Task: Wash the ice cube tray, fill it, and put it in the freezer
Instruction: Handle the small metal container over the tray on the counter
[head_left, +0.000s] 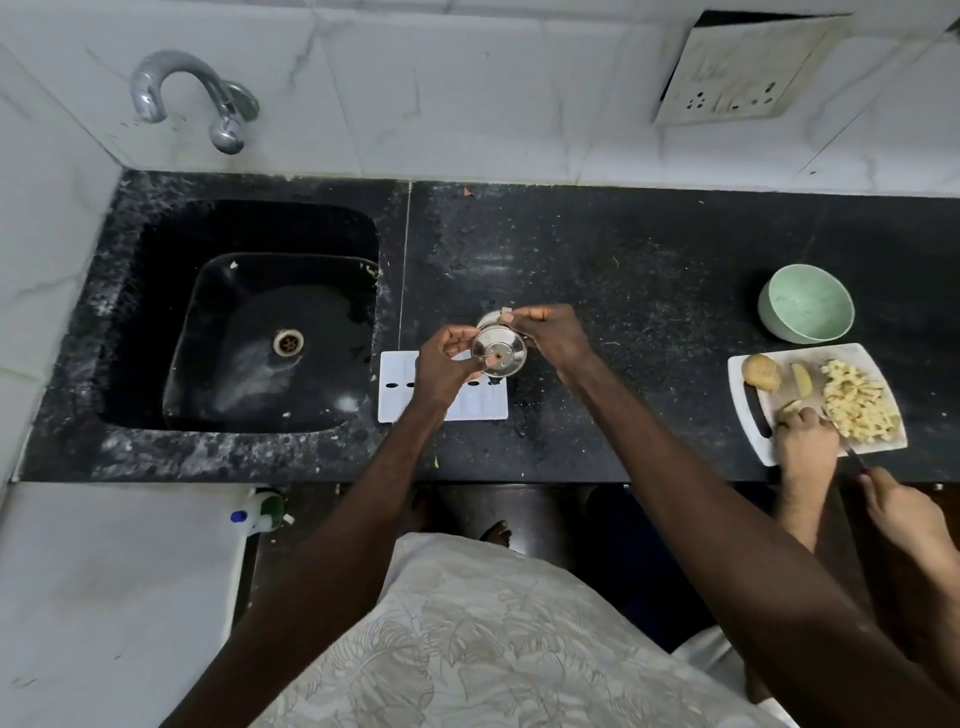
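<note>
Both hands, left hand (445, 364) and right hand (551, 332), grip a tilted steel cup (497, 347) over the white ice cube tray (396, 387) lying on the black counter (623, 291) beside the sink (156, 291); green bowl (805, 310) looks empty; no writing legible

You won't find any readable text, label, brand or number here. The socket plate (737, 73) on the wall tiles carries only holes and switches, and the plastic bottle (260, 512) on the floor shows no lettering you can make out.
</note>
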